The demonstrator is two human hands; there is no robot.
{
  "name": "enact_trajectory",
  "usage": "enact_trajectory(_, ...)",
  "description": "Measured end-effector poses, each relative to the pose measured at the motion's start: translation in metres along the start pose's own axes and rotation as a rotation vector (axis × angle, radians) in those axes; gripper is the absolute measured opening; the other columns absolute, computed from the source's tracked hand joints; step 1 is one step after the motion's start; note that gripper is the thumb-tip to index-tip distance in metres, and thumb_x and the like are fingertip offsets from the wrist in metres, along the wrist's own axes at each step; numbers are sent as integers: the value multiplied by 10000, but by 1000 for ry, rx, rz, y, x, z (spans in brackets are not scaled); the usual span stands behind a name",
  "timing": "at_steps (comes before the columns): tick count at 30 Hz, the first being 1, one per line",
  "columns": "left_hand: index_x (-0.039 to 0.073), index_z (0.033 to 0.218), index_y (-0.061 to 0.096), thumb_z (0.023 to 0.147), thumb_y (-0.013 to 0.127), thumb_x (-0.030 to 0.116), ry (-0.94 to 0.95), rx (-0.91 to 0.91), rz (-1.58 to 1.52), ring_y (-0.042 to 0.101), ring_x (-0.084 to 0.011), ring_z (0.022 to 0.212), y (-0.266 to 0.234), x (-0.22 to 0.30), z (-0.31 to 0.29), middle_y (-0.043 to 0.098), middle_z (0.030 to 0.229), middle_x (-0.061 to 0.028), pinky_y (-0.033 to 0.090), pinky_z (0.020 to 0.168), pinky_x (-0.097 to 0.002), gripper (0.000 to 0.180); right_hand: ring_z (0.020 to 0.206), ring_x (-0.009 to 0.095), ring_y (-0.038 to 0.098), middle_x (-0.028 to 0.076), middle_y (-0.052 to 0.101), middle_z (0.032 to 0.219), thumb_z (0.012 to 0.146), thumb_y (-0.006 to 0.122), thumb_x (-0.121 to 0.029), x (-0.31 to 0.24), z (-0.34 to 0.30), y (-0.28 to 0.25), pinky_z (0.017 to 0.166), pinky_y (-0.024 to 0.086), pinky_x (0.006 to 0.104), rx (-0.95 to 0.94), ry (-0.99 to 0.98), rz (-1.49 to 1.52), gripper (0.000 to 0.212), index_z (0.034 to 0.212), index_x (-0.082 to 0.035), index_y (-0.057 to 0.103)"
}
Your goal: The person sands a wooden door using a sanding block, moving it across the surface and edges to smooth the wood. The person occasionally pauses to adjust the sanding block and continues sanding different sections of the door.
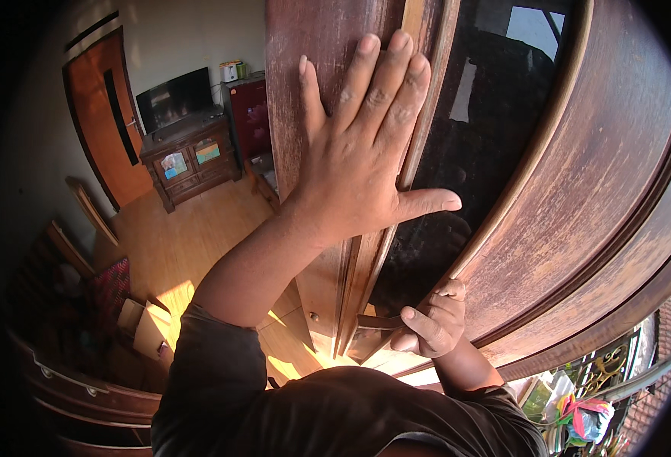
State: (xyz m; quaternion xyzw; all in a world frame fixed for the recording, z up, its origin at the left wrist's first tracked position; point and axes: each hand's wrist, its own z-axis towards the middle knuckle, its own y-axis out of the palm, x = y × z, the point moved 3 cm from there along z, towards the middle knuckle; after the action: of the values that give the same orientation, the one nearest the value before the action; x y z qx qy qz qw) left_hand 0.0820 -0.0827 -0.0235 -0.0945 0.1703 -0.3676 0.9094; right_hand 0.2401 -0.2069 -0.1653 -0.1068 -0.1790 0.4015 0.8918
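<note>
My left hand [358, 145] lies flat with its fingers spread over the worn brown wooden panel [293, 84]. Its thumb reaches across a narrow wooden strip onto the dark glass pane [465, 137], which shows reflections. Lower down, my right hand [436, 324] is closed, its fingers curled by the pane's bottom end and the curved wooden edge. A short, flat, dark bar-like piece [379, 322] juts out beside its thumb; whether the hand grips this piece, and what is inside the fingers, I cannot make out.
A broad scuffed wooden panel [594, 198] curves along the right. Indoors at left stand a cabinet [190, 156] with a television [174, 99], a dark red fridge [248, 114] and an orange door [110, 122]. An opened cardboard box [151, 329] sits on the floor. Colourful bags [585, 417] lie outside, lower right.
</note>
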Motion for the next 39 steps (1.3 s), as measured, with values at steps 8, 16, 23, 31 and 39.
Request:
enact_trajectory(8, 28, 1642, 184, 823, 422, 912, -25, 21, -98, 48, -410, 1591, -10, 26, -31, 123, 1707, -239, -69, 1162, -768, 1228, 669, 164, 652, -24, 632, 696, 903, 665, -586, 0, 3, 3, 838, 423, 333, 29, 6, -9, 577, 1203, -92, 672)
enact_trajectory(16, 15, 1645, 151, 733, 610, 880, -18, 56, 76, 108, -475, 1570, 2, -4, 9, 186, 1690, -261, 31, 1176, -740, 1338, 544, 144, 461, -43, 463, 590, 956, 647, -573, 0, 0, 9, 770, 377, 359, 91, -2, -7, 580, 1252, -74, 660)
enact_trajectory(23, 44, 1638, 221, 806, 484, 896, -2, -4, -130, 76, -392, 1593, -12, 19, -21, 143, 1717, -190, -21, 1157, -779, 1219, 634, 145, 623, -44, 579, 651, 878, 690, -604, 0, -2, 5, 802, 415, 325, 56, 2, -19, 598, 1182, -90, 692)
enact_trajectory(31, 8, 1647, 125, 733, 627, 867, 13, -9, 1, 75, -486, 1572, -3, 0, 4, 136, 1690, -298, 8, 1159, -759, 1351, 669, 163, 643, -29, 608, 663, 929, 679, -559, 0, -1, 6, 807, 413, 330, 52, 8, -25, 554, 1187, -70, 698)
enact_trajectory(39, 0, 1645, 108, 732, 599, 889, -10, -31, 7, 63, -504, 1567, -5, 7, -2, 143, 1686, -302, 1, 1152, -767, 1366, 642, 170, 611, -24, 584, 649, 906, 675, -586, -1, -2, 6, 799, 421, 344, 53, 6, -26, 589, 1200, -77, 705)
